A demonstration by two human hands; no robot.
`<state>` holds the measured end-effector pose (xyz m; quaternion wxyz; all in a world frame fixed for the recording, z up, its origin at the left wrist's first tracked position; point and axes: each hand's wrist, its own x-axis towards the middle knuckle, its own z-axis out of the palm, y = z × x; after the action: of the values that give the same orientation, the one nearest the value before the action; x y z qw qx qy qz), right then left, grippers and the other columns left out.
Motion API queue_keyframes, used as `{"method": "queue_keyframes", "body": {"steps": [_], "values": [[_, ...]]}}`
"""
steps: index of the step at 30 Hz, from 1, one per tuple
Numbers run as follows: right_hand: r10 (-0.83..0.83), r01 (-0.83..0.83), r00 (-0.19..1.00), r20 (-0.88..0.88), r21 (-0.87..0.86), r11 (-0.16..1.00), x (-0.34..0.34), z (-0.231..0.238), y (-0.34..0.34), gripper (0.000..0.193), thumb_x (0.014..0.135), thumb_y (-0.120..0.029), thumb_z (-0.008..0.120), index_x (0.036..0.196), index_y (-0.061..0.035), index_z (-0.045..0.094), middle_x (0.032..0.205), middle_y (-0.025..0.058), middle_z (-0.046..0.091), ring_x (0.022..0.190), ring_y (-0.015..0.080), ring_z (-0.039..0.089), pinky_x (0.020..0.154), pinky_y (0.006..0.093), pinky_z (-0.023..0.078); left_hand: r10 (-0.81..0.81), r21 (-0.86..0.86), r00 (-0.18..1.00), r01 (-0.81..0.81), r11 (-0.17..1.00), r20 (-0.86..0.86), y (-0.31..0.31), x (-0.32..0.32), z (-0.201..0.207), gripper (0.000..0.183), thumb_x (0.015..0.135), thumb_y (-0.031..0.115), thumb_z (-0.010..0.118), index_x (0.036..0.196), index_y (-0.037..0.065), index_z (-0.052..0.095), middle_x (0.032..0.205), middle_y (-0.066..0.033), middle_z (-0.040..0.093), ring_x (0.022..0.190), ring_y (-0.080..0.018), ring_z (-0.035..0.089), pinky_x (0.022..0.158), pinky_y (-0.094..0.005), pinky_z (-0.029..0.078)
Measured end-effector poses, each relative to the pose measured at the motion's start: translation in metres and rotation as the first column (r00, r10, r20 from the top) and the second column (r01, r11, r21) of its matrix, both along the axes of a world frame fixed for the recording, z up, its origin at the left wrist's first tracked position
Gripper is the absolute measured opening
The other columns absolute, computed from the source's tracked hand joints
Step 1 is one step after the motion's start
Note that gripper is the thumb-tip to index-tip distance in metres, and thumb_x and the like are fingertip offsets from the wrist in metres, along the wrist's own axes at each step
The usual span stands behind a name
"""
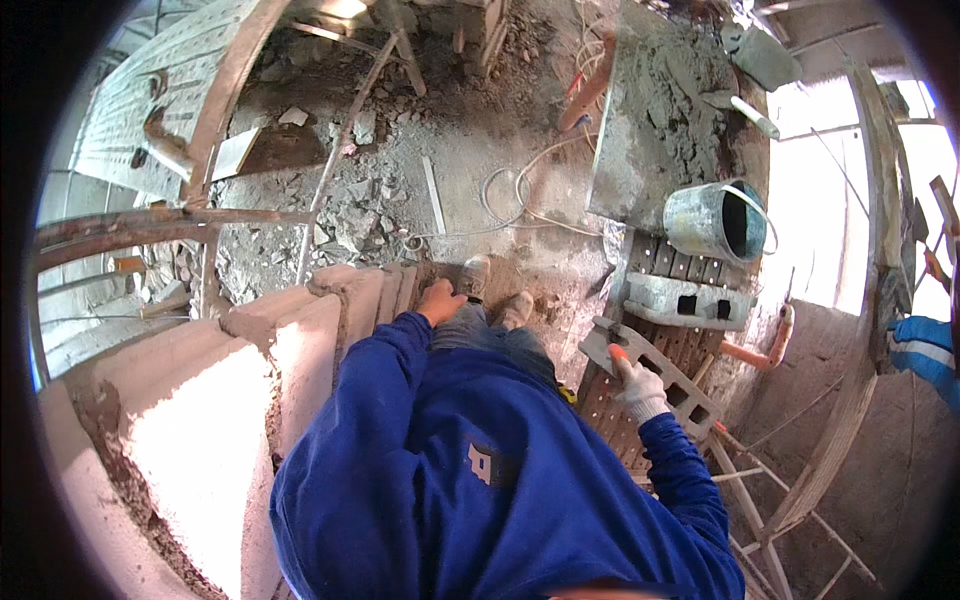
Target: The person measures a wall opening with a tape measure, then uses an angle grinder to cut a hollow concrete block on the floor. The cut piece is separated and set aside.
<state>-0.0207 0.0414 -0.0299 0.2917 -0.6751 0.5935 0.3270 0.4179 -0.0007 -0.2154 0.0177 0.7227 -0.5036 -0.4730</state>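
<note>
My right hand point(640, 388), in a whitish glove with orange fingertips, grips a grey hollow concrete block point(655, 366) at my right side. The block lies slanted, its row of square holes showing. My left hand point(438, 302) is bare and sits low in front of me, beside the block wall's edge and above my leg. Its fingers are curled, and a small dark bit shows at their tips; what it is I cannot make out. A second hollow block point(690, 302) rests just beyond the held one on a perforated plank point(660, 262).
A bucket point(698, 222) lies tipped near a mortar board point(640, 140) with wet mortar and a trowel point(752, 115). The block wall point(310, 330) runs along my left. Rubble point(360, 215) and a loose cable point(520, 195) lie ahead. Another person's blue sleeve point(922, 350) shows far right.
</note>
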Motion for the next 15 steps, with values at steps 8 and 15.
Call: {"method": "queue_keyframes", "body": {"steps": [8, 15], "values": [[-0.103, 0.140, 0.969, 0.223, -0.157, 0.978, 0.005, 0.008, 0.001, 0.071, 0.081, -0.033, 0.075, 0.144, -0.0376, 0.041, 0.092, 0.0157, 0.069, 0.089, 0.0376, 0.068, 0.079, 0.0472, 0.054, 0.208, 0.080, 0.978, -0.206, 0.975, -0.019, 0.048, 0.016, 0.003, 0.041, 0.086, 0.036, 0.075, 0.100, 0.001, 0.060, 0.099, -0.0164, 0.064, 0.090, -0.0307, 0.062, 0.078, -0.0419, 0.048], [-0.245, 0.317, 0.885, 0.397, -0.129, 0.939, 0.001, 0.095, -0.029, 0.059, 0.077, -0.027, 0.079, 0.131, -0.0229, 0.056, 0.101, 0.0154, 0.071, 0.092, 0.0309, 0.071, 0.081, 0.0385, 0.055, 0.106, 0.049, 0.950, -0.095, 0.994, -0.292, 0.040, -0.011, 0.057, 0.060, 0.085, 0.043, 0.077, 0.121, -0.002, 0.059, 0.111, -0.0151, 0.067, 0.101, -0.0271, 0.065, 0.087, -0.0386, 0.051]]}}
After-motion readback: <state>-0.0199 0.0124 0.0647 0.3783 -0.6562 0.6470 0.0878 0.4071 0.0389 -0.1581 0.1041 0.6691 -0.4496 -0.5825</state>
